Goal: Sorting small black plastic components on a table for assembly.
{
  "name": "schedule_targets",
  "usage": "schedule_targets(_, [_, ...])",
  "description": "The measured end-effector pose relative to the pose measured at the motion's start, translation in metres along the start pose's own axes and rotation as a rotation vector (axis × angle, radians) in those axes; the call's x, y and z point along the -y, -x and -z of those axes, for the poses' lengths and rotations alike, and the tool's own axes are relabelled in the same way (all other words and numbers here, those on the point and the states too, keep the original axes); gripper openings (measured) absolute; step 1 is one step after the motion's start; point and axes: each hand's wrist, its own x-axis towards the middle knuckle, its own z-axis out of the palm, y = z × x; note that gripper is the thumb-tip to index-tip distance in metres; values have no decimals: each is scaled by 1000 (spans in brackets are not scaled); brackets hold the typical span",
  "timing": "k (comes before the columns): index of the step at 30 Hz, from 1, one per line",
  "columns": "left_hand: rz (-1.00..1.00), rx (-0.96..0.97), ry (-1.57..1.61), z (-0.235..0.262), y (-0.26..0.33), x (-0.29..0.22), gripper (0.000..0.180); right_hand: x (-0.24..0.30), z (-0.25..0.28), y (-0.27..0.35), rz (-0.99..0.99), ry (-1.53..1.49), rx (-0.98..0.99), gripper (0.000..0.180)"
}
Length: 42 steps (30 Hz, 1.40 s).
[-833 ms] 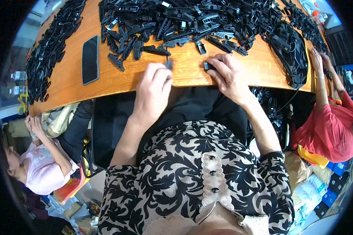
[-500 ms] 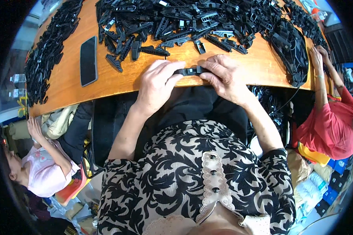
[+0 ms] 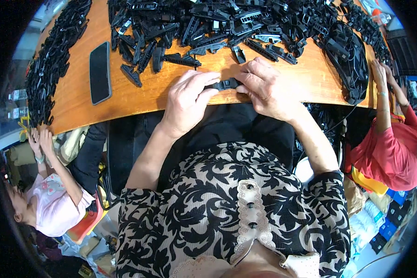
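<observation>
Black clip sits at the near edge of the table, pinched from both ends. Left hand grips its left end, thumb and fingers closed on it; right hand grips the right end, fingers curled tight over it. Only the clip's middle shows between the two hands. It lies roughly level, long axis 9-to-3 o'clock.

Just beyond the hands, at 12 o'clock, a pile of black plastic parts spreads across the far table. Nearest loose pieces: one part just above the right knuckles, another long one above the left hand, neither touching the hands.

At 9 o'clock from the left hand, well apart: a phone, dark screen up, lying flat on the wood. Further out at 9–10 o'clock, a row of black parts runs along the table's left edge.

At 3 o'clock from the right hand, a black round frame lies on the table's right end.

Co-workers: one in a red top at 3–4 o'clock, hand up on the table edge; one in a pink top at 8 o'clock, hands together below the table's left corner.
</observation>
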Motion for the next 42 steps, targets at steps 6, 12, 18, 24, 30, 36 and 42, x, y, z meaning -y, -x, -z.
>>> schedule_targets(6, [-14, 28, -48, 4, -1, 4, 35, -8, -2, 8, -33, -72, -24, 28])
schedule_targets(12, [-4, 35, -21, 4, -4, 2, 34, -14, -1, 7, -21, -149, -15, 29])
schedule_targets(18, [-61, 41, -40, -3, -9, -5, 34, 1, -14, -6, 75, -64, -36, 31])
schedule_targets(24, [-70, 48, -193, 4, 0, -8, 32, -2, -22, -3, -55, -243, -51, 27])
schedule_targets(30, [102, -131, -473, 49, 33, 9, 42, 4, -25, -13, -449, 39, -242, 43])
schedule_targets(36, [41, -252, -420, 46, -4, 0, 44, -6, -39, -10, -286, 279, -162, 26])
schedule_targets(42, [121, -163, -471, 33, -22, 16, 29, -9, -25, 8, -296, 59, -225, 26])
